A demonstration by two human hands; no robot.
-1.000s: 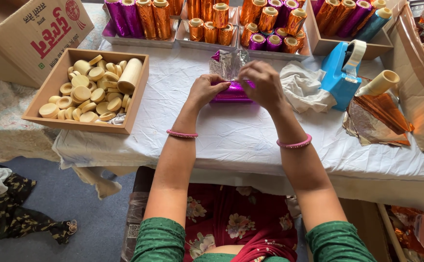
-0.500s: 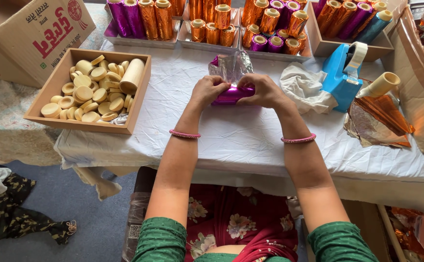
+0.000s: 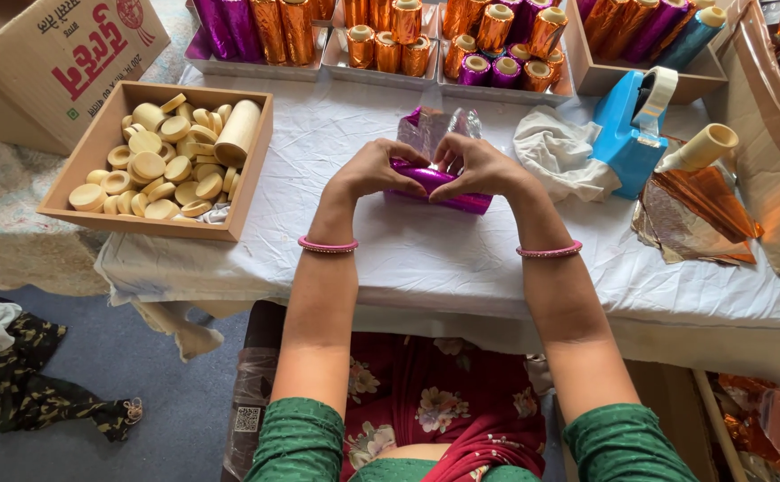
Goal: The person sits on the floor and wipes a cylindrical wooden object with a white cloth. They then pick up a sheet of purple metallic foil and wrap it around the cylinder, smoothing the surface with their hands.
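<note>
- The purple foil roll point(image 3: 439, 186) lies on the white cloth point(image 3: 426, 250), left of the blue tape dispenser point(image 3: 631, 134).
- My left hand point(image 3: 374, 170) and right hand point(image 3: 479, 168) both close their fingers on it (thumbs pressing on top).
- Wooden tray of pale discs point(image 3: 153, 165) sits far left of the dispenser.

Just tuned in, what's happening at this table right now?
A person presses both hands, left hand and right hand, onto a purple foil-wrapped roll lying on the white tablecloth. A wooden box of pale discs sits to the left, a blue tape dispenser to the right, and wrapped rolls in trays behind.
</note>
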